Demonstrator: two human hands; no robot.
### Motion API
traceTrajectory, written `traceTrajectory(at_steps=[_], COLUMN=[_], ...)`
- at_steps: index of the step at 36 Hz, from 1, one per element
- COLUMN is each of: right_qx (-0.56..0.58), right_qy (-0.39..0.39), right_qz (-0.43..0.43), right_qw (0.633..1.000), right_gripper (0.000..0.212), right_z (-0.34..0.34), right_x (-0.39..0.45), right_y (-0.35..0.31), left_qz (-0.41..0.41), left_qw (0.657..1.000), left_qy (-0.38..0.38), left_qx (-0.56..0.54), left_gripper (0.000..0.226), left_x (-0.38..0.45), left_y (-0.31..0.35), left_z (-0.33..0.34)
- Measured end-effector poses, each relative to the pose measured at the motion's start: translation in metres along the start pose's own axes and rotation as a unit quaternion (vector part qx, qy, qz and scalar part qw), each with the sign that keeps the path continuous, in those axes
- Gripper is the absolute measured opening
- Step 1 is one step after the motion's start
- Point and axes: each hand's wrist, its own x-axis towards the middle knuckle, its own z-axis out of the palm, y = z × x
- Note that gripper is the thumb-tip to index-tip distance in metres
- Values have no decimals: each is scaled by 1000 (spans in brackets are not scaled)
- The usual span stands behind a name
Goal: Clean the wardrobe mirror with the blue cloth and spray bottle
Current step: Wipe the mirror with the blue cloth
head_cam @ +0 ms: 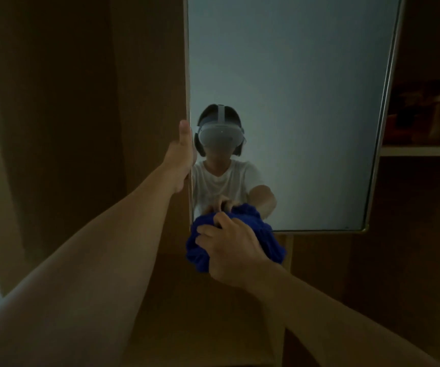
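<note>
The tall wardrobe mirror (306, 102) hangs in a thin pale frame in front of me, in dim light. My left hand (182, 157) grips its left edge, thumb pointing up, fingers hidden behind the frame. A bunched blue cloth (269, 242) is pressed against the mirror's lower left corner, and my right hand (229, 250) is closed over it. The glass reflects a person in a white shirt and the cloth. No spray bottle is in view.
Brown wardrobe panels (68, 128) fill the left side. To the right of the mirror is an open shelf (422, 151) with dark, unclear objects (420, 115) on it. Below the mirror is more brown wood.
</note>
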Motion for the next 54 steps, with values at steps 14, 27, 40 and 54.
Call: traceTrajectory(at_steps=[14,27,40,54], right_qx=[7,8,3,47], right_qy=[28,-21,-26,29], right_qz=[-2,113,30,106], right_qw=[1000,993,999,993], right_gripper=[30,13,11,18], right_z=[-50,-23,-40,-8], right_x=[6,-35,-12,-27], right_y=[30,40,16,29], left_qz=[12,11,18,12], left_qw=[998,993,995,989], left_qy=[65,116,97,149], left_qx=[16,10,-1,0], left_gripper=[57,55,49,55], left_x=[-3,-1,1,14], left_y=[5,2,1,-9], left_z=[7,14,13,20])
